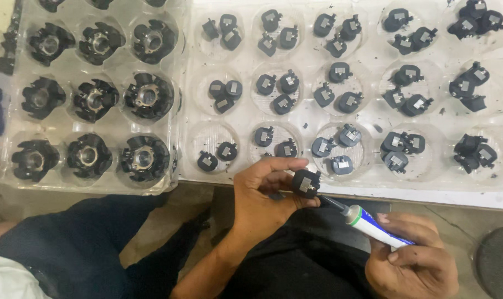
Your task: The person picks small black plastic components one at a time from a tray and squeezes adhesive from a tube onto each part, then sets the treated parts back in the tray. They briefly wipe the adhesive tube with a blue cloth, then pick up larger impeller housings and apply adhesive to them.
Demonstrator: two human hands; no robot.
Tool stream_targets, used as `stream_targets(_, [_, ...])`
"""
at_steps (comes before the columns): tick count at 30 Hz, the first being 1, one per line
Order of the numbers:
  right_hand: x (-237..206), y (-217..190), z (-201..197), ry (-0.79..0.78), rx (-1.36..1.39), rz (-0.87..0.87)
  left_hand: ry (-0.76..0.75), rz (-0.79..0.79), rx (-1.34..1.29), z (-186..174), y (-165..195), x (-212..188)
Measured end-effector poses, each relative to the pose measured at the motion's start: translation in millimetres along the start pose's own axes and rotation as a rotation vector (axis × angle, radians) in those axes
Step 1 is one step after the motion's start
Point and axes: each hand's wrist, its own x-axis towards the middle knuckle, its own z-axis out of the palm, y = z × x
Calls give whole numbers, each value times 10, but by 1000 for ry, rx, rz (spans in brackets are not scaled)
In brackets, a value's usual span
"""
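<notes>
My left hand pinches a small round black plastic part with a grey square pad on its face, held just below the front edge of a white tray. In my right hand is a white and blue glue tube. Its dark nozzle tip touches the lower side of the held part. The white tray has round wells, each holding two or three of the same small black parts.
A clear plastic tray on the left holds several larger black ring-shaped parts, one per well. My legs in dark trousers are below the trays. A dark round object sits at the lower right.
</notes>
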Motion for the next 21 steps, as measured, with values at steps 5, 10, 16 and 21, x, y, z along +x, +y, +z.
stream_targets(5, [63,-66,120,94,-2,-31,17,71,36,57,46,-1])
stream_targets(10, [57,-8,33,20,-20,-83,-25,74,83,85,87,-29])
stream_targets(16, [55,8,-76,-91,-112,-145,-26,16,23,109,92,-64])
stream_targets(21, [67,23,-108,-98,-136,-209,-32,29,48,94,89,-71])
